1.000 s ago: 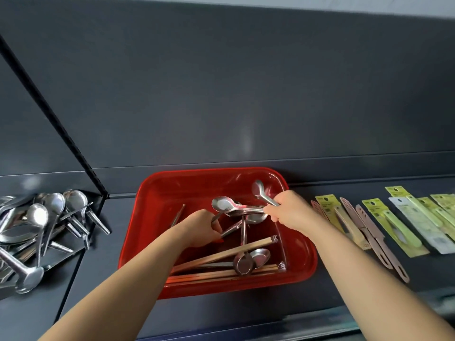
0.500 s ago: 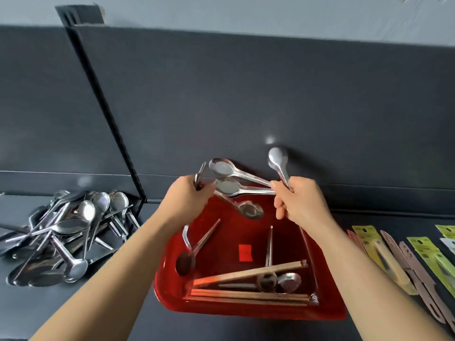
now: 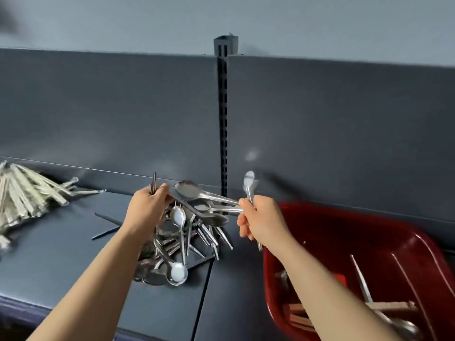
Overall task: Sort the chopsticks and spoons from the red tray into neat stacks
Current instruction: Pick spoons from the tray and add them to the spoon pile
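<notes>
my left hand and right hand grip the spoon bundle, axis left-right, directly above the spoon pile

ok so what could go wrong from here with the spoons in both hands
1. The held spoons splay loosely between left hand and right hand; one may slip out.
2. Dropped onto the spoon pile, already a jumble, they would probably scatter it rather than stack neatly.
</notes>
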`<state>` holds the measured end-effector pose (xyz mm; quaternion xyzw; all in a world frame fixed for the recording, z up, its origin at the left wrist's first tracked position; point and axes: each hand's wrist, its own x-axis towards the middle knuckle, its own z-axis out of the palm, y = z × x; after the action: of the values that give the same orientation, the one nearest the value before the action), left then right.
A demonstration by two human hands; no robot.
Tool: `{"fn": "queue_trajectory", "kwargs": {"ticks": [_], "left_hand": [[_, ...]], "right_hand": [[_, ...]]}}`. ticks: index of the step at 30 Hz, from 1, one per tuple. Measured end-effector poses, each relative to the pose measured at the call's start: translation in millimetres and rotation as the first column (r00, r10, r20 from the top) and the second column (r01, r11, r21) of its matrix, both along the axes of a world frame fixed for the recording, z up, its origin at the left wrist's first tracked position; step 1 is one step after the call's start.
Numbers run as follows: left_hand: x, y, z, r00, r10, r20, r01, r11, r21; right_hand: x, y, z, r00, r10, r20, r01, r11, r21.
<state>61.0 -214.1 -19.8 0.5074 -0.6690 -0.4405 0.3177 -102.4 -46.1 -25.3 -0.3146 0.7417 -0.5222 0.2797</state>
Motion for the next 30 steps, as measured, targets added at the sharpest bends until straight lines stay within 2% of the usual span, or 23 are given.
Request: {"fn": "queue_trajectory", "kwargs": {"ticks": [4,9,13,16,21,23,27,30], "left_hand": [[29,-38,-25,0.994,0.038,0.099,-0.043,0.998,0.044],[38,-62,-49,0.989,-0.065,0.133,0.054,0.995,0.085],[38,-69,-62,0.983,-0.111,0.146,0.106,0.993,0.042],[36,-69,-64,0.991,-0.073,0.111,0.076,0.997,-0.032],[36,-65,-63,0.998,-0.061,-0.02,0.059,0.995,-0.085],[39,-64,-66,0.993,-0.113,0.017,0.114,0.987,-0.11],[43,-58,-61,0.973,-0.193,0.123,0.202,0.977,-0.066],[37,-45,-47,0.966,-0.229,0.116,0.247,0.953,-0.177]], "right_hand": [[39,-41,-26,0.996,0.005,-0.087,0.006,0.992,0.126],[67,-66,-57,0.984,-0.063,-0.169,0.103,0.965,0.239],[74,-71,-67,0.915,-0.004,-0.403,0.176,0.904,0.39],[78,-72,-69,0.84,0.053,-0.539,0.226,0.87,0.437],[85,-77,-73,0.875,0.023,-0.483,0.228,0.861,0.455],[87,-78,-74,0.893,-0.012,-0.45,0.235,0.865,0.443],[88,-74,-68,0.903,-0.063,-0.426,0.236,0.9,0.367],[82,-63,-54,0.91,-0.12,-0.397,0.237,0.935,0.263]]}}
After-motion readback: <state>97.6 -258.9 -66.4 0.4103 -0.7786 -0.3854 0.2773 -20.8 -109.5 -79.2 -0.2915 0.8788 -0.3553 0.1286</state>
